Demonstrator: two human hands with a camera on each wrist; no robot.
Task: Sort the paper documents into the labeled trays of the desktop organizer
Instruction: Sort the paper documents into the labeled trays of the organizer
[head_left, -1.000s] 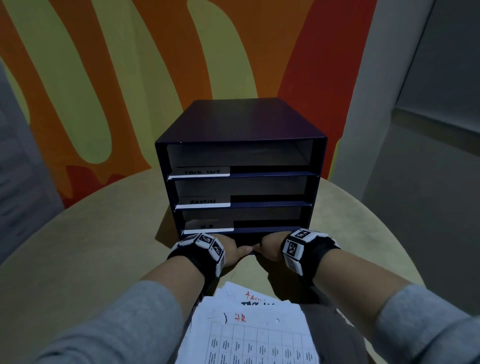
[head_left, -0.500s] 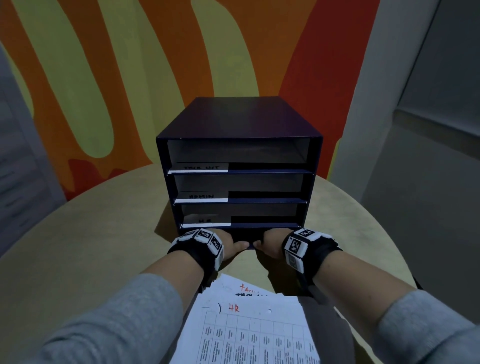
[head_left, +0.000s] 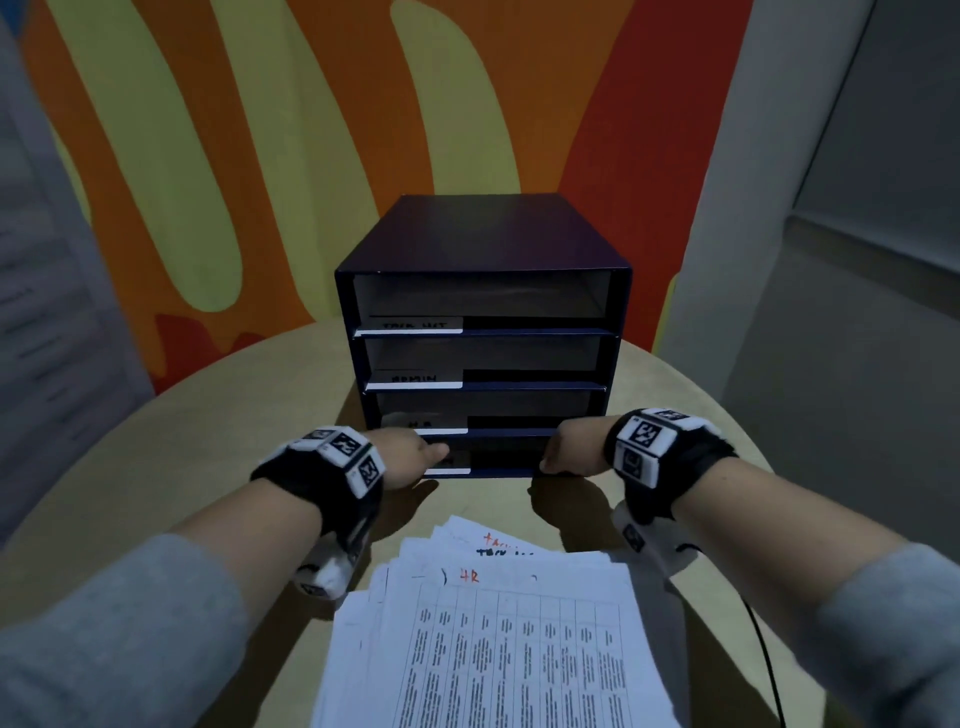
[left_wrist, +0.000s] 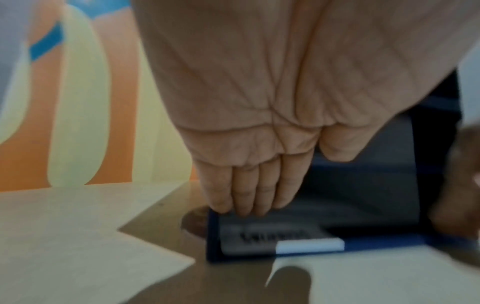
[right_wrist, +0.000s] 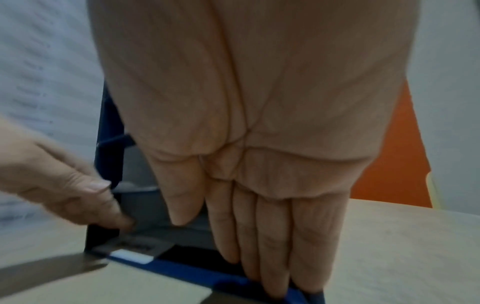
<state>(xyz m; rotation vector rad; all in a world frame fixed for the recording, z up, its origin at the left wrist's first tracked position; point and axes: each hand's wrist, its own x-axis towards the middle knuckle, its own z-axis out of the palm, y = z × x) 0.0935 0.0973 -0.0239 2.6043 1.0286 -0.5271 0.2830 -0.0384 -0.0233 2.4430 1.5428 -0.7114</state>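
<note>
Landmark: the dark blue desktop organizer (head_left: 483, 332), standing at the middle of the round bench (head_left: 130, 493), open front toward the person.

Left of the organizer's front: left hand (head_left: 410, 460) at the bottom left corner. In the left wrist view its fingers (left_wrist: 244, 197) lie straight and pressed together, tips on the left edge of the lowest tray (left_wrist: 272, 246); the thumb extends beside them, and what it touches cannot be told. No curl around anything.

Organizer front, top to bottom: four open trays stacked, each with a white label strip at its left end. Top label (head_left: 415, 326), second label (head_left: 415, 378), third label (head_left: 431, 424), handwriting too blurred to read with confidence. The lowest tray sticks out a little past the ones above. No sheets made out inside any tray; the interiors are dim.

Right of the organizer's front: right hand (head_left: 574, 452) at the bottom right corner. Right wrist view shows its fingers (right_wrist: 275, 246) straight, held close together, tips down on the blue front edge of the lowest tray at that corner.

In front of the organizer, nearer the person: the paper documents (head_left: 498, 634), a loose fanned pile on the bench between the two forearms, untouched by either hand. The top sheet carries a printed table and a red handwritten mark.
</note>
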